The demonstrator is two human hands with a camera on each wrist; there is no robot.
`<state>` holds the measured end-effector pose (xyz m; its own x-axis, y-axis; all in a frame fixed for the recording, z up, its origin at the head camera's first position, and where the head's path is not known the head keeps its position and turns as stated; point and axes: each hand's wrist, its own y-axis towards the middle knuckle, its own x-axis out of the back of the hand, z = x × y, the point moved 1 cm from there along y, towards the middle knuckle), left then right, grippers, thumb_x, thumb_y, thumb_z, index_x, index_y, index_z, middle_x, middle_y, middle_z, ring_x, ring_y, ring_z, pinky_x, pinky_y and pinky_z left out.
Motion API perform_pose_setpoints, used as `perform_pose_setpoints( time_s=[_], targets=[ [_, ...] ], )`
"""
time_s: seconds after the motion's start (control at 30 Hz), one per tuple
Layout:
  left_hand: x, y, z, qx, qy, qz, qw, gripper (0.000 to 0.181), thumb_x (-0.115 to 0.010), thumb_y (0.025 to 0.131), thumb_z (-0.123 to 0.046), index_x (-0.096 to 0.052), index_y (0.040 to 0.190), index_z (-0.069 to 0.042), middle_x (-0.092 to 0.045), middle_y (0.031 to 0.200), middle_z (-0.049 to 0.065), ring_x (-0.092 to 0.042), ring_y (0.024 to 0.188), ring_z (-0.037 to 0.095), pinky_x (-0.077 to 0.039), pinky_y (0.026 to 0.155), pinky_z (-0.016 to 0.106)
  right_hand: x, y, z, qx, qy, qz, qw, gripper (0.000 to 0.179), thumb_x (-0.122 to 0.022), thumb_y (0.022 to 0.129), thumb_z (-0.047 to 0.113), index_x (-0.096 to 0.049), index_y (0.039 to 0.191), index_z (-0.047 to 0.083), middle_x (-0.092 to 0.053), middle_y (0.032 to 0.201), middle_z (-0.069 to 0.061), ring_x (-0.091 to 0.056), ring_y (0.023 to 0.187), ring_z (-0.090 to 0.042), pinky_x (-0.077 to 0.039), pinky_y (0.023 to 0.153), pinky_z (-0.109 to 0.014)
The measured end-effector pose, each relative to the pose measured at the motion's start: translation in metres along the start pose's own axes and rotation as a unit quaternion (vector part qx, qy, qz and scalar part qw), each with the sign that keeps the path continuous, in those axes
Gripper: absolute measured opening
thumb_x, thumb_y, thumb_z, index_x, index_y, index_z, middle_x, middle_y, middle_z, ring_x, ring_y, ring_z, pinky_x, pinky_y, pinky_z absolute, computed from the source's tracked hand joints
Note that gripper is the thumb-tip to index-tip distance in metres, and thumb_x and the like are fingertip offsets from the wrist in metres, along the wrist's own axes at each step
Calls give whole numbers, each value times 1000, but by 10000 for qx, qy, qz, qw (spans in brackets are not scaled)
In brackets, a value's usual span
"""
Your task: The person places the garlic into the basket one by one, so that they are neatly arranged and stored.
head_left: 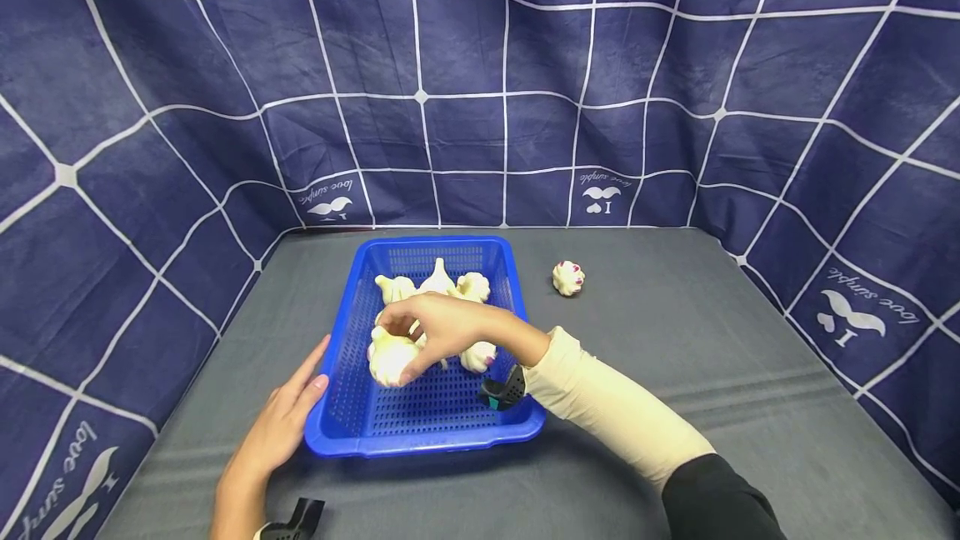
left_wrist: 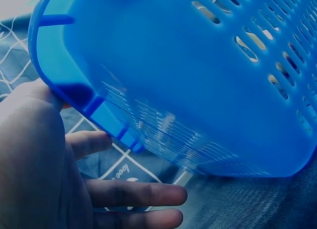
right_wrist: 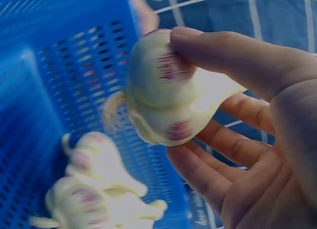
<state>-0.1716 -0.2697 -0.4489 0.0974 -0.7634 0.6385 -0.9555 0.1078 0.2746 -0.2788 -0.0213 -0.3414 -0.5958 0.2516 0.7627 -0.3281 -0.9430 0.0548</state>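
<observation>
My right hand (head_left: pixel 435 323) pinches a whitish garlic bulb (head_left: pixel 392 358) above the left part of a blue plastic basket (head_left: pixel 431 444). In the right wrist view, the thumb and fingers hold this purple-streaked bulb (right_wrist: pixel 166 92) from two sides, its roots facing the basket. More garlic bulbs lie inside, among them one bulb (head_left: pixel 477 356) under my right wrist; my hand hides part of the group. My left hand (head_left: pixel 281 423) touches the basket's left rim. In the left wrist view, its thumb is at the rim (left_wrist: pixel 74 92) and its fingers stretch out fairly straight below.
A single garlic bulb (head_left: pixel 567 278) lies on the grey tabletop (head_left: pixel 637 323), right of the basket. Blue checked cloth (head_left: pixel 547 132) hangs behind the table and along both sides.
</observation>
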Motion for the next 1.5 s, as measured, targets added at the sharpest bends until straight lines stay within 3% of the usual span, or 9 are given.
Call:
perform_pose_setpoints(
  time_s=[0.17, 0.3, 0.53, 0.7, 0.87, 0.97, 1.2, 1.37, 1.5],
  targets=[
    [-1, -1, 2, 5, -65, -27, 10000, 51, -41, 106, -19, -33, 156, -13, -48, 144, 22, -55, 120, 43, -36, 97, 18, -17, 16, -14, -310, -147, 611, 9975, 54, -91, 71, 18, -61, 113, 6, -66, 101, -1, -60, 94, -7, -50, 82, -21],
    [-2, -1, 2, -22, -105, 23, 9999, 51, -42, 106, -18, -33, 155, -11, -49, 143, 24, -58, 117, 43, -42, 94, 23, -30, 22, -20, -586, -173, 903, 9940, 56, -92, 70, 17, -60, 116, 5, -66, 103, 1, -60, 94, -6, -49, 82, -18],
    [0, 0, 1, -88, -105, 2, 9999, 51, -42, 106, -16, -33, 155, -10, -49, 142, 24, -59, 115, 43, -40, 93, 19, -43, 31, -23, -530, -276, 1136, 9917, 52, -93, 68, 12, -61, 109, 7, -66, 94, 7, -59, 88, -2, -45, 81, -13],
    [1, 0, 0, -33, -85, 53, 9999, 51, -41, 106, -18, -32, 155, -11, -48, 144, 24, -56, 118, 46, -41, 97, 27, -50, 35, -21, -479, -663, 1124, 9903, 49, -93, 68, 12, -64, 107, 8, -68, 93, 7, -58, 85, 0, -44, 78, -11],
    [1, 0, -1, 20, -93, 120, 9999, 51, -40, 107, -19, -30, 156, -9, -45, 146, 25, -54, 121, 48, -41, 99, 53, -53, 37, -23, -520, -1041, 1074, 9874, 49, -92, 69, 13, -66, 111, 9, -69, 98, 7, -56, 86, 1, -42, 78, -11],
    [1, 0, -1, 29, -114, 132, 9998, 52, -40, 107, -19, -29, 156, -9, -44, 146, 25, -53, 121, 48, -38, 98, 61, -53, 37, -23, -518, -1129, 1039, 9868, 50, -91, 70, 13, -67, 113, 9, -70, 100, 6, -56, 87, 1, -42, 79, -11],
    [1, 2, -1, 16, -327, 229, 9992, 53, -38, 107, -20, -27, 157, -8, -40, 148, 29, -48, 124, 54, -34, 97, 70, -52, 37, -24, -586, -1369, 847, 9852, 59, -91, 70, 16, -65, 123, 8, -70, 110, 2, -59, 96, -1, -42, 84, -12],
    [1, 2, -2, 19, -347, 218, 9992, 52, -38, 107, -21, -27, 156, -7, -38, 149, 29, -45, 127, 54, -32, 98, 70, -52, 37, -24, -323, -1805, 630, 9810, 59, -92, 70, 20, -66, 122, 9, -66, 103, 2, -55, 93, -5, -41, 81, -13],
    [1, 1, -2, 66, -366, 258, 9990, 52, -37, 107, -22, -27, 156, -6, -37, 150, 29, -43, 128, 54, -32, 99, 70, -53, 37, -23, -195, -1817, 538, 9817, 57, -91, 71, 20, -67, 121, 9, -66, 103, 2, -55, 94, -6, -40, 81, -13]
  ],
)
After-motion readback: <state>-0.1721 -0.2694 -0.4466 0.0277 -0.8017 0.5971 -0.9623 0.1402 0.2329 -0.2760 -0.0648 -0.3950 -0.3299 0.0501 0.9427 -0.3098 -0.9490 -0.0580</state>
